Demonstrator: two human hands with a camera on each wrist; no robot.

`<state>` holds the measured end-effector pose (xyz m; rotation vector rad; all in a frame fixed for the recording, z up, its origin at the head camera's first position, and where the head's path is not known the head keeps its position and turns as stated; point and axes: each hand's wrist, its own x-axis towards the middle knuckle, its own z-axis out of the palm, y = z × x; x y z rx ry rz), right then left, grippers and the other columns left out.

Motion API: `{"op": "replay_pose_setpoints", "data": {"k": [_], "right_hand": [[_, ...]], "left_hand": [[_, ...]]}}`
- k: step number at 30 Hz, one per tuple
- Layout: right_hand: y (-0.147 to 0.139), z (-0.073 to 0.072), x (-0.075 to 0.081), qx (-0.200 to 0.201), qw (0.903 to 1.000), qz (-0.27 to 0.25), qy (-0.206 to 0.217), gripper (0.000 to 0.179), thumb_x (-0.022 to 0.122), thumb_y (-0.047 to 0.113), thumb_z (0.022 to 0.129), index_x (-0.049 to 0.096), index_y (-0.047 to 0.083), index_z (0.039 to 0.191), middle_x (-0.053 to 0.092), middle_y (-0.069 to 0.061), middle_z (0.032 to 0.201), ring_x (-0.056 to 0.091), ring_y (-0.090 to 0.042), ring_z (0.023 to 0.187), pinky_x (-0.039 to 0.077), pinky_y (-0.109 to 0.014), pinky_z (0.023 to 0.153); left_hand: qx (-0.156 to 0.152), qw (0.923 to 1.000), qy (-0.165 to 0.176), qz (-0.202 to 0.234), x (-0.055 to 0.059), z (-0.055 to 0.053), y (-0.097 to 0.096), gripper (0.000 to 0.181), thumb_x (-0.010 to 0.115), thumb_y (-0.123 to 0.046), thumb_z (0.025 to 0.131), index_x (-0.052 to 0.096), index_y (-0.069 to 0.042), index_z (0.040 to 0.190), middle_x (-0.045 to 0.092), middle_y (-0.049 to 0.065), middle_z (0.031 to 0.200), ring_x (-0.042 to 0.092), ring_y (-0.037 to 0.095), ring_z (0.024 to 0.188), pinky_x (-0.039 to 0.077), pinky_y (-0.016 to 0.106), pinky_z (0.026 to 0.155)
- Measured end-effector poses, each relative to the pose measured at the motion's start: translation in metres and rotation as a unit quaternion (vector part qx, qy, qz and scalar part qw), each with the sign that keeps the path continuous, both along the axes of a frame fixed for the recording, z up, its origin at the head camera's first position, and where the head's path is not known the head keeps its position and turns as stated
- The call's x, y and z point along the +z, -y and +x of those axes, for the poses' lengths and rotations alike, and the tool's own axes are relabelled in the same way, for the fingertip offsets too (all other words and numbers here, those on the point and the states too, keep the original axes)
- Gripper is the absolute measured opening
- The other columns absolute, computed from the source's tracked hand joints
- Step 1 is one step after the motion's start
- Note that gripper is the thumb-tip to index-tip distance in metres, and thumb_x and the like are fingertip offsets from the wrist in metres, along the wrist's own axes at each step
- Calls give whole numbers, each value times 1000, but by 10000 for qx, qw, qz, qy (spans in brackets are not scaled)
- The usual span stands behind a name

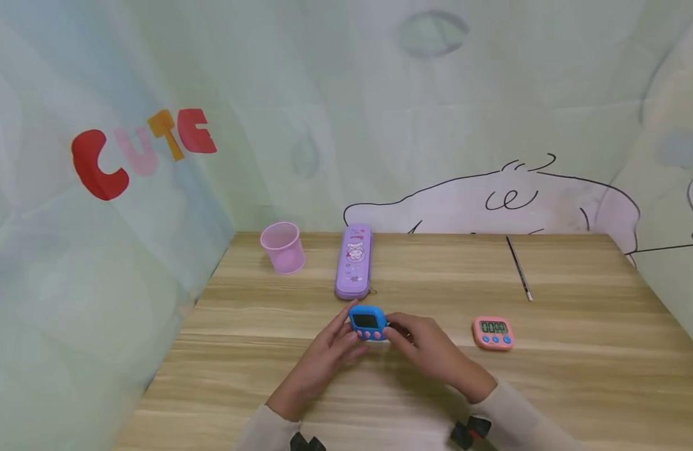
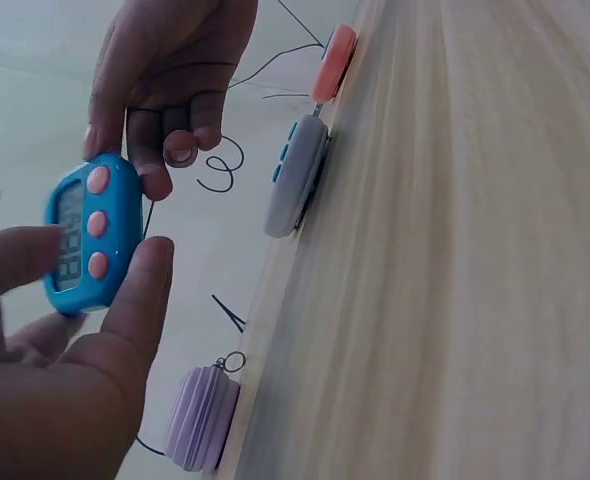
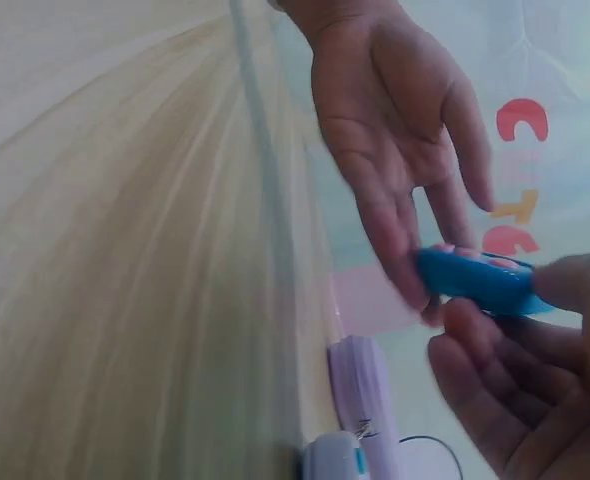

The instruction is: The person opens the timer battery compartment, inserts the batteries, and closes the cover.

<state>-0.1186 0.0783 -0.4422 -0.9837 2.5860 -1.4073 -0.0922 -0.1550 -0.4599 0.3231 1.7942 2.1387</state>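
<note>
Both hands hold a blue digital timer (image 1: 366, 321) with pink buttons, raised off the table with its screen tilted up. My left hand (image 1: 326, 351) grips its left side, thumb near the buttons. At the opposite side, my right hand (image 1: 428, 347) pinches the edge between thumb and index finger. The left wrist view shows the timer's screen with digits and its row of buttons between the two hands. A grey-white timer (image 2: 297, 175) with blue-green buttons rests on the table beyond the hands; the head view hides it. To the right lies a pink timer (image 1: 493, 341) with blue buttons, reading 00 00.
A purple zipped pencil case (image 1: 354, 266) lies behind the hands. Left of it stands a pink cup (image 1: 287, 257). A dark pencil (image 1: 519, 268) with a white end lies at the back right. A printed cloth backdrop (image 1: 301, 106) rises along the wooden table's (image 1: 594, 376) far edge.
</note>
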Motion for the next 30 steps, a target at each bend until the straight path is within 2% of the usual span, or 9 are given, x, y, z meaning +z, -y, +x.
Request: {"op": "replay_pose_setpoints", "data": {"k": [3, 5, 8, 11, 13, 17, 21, 25, 30], "right_hand": [[-3, -1, -4, -73, 9997, -233, -37, 41, 55, 26, 101, 48, 16, 140, 70, -1, 85, 65, -10, 69, 55, -25, 62], [-3, -3, -5, -81, 9997, -244, -36, 48, 59, 23, 99, 43, 17, 143, 71, 0, 84, 65, -9, 70, 54, -25, 63], [-3, -6, -10, -34, 9996, -245, 135, 55, 65, 19, 95, 42, 13, 145, 70, 3, 86, 65, -7, 75, 56, -25, 68], [-1, -9, -15, -50, 9987, -218, 456, 60, 69, 19, 92, 43, 9, 145, 70, 6, 90, 66, -7, 83, 56, -24, 75], [1, -10, -18, -14, 9978, -231, 622, 61, 68, 21, 93, 41, 6, 146, 70, 3, 93, 66, -9, 86, 56, -24, 78], [5, -8, -17, 199, 9941, 30, 1068, 66, 61, 32, 97, 33, 2, 149, 67, -1, 105, 64, -15, 99, 55, -28, 85], [8, -5, -15, 416, 9893, 245, 1379, 69, 56, 36, 99, 30, -3, 149, 61, -10, 124, 61, -24, 112, 52, -37, 94], [10, -2, -15, 418, 9869, 190, 1548, 66, 55, 34, 100, 32, -6, 147, 49, -19, 140, 58, -30, 118, 49, -43, 98], [14, 1, -18, 410, 9841, -29, 1727, 67, 54, 34, 100, 30, -7, 148, 41, -23, 145, 53, -33, 123, 44, -47, 103]], "left_hand": [[220, 9979, -143, -584, -3, -2, -1, 69, 61, -12, 96, 26, -20, 155, 46, 21, 141, 57, 28, 118, 49, 36, 98], [286, 9951, -270, -905, -4, -3, -1, 72, 65, -13, 94, 26, -14, 155, 49, 21, 137, 59, 28, 115, 51, 32, 94], [321, 9911, -413, -1222, -6, -4, -1, 73, 66, -17, 94, 26, -10, 154, 48, 19, 141, 60, 27, 116, 51, 29, 94], [500, 9864, -514, -1479, -8, -3, 1, 68, 66, -18, 94, 32, -8, 152, 46, 17, 145, 60, 25, 116, 50, 30, 95], [663, 9827, -529, -1645, -8, -3, 3, 63, 65, -18, 95, 36, -7, 150, 45, 16, 146, 60, 25, 115, 50, 32, 96], [949, 9776, -564, -1792, -7, -3, 6, 54, 61, -10, 96, 41, -1, 146, 47, 24, 141, 63, 29, 111, 52, 35, 92], [1183, 9658, -707, -2197, -8, -3, 9, 50, 59, -6, 96, 44, 3, 143, 49, 27, 138, 63, 32, 109, 55, 33, 88], [1305, 9495, -823, -2733, -9, -3, 9, 49, 60, -14, 97, 47, 5, 140, 49, 29, 137, 62, 34, 111, 53, 36, 91], [1106, 9411, -748, -3106, -5, -3, 8, 55, 56, -26, 100, 43, 7, 141, 51, 26, 137, 58, 34, 118, 47, 44, 99]]}}
